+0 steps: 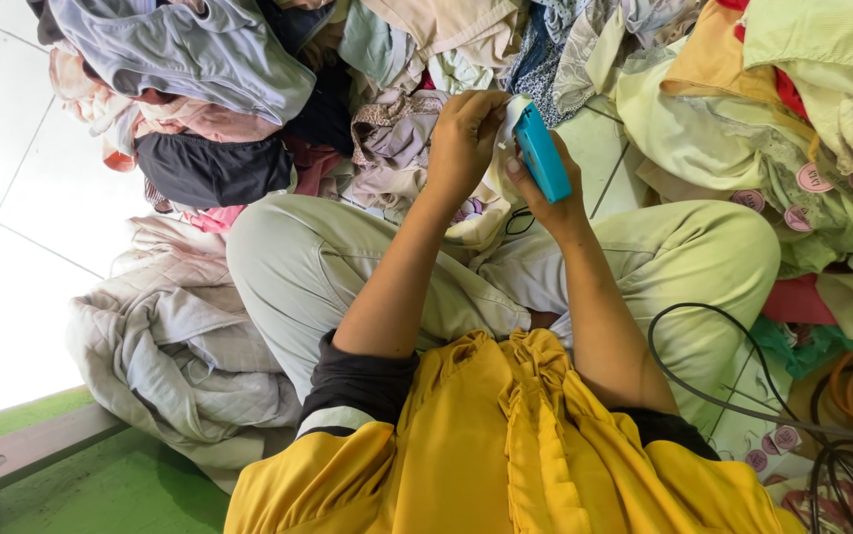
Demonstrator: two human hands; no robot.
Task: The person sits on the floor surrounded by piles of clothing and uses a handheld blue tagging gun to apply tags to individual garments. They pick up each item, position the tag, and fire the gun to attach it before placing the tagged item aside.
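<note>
Right hand [545, 198] closed around blue tool [543, 153], held over lap, far of yellow top [505, 445]; left hand [464, 138] pinching small white tag [513, 111] at tool's far tip, fingers curled; clothes pile [248, 79] heaped beyond knees; black cables [743, 396] near right.

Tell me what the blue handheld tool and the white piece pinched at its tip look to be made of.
Blue tool: looks like hard moulded plastic, smooth with a slight sheen and crisp edges, held in the right hand. White piece: probably thin cloth or a fabric tag, soft and folded under the left hand fingers; too small to be sure.
</note>
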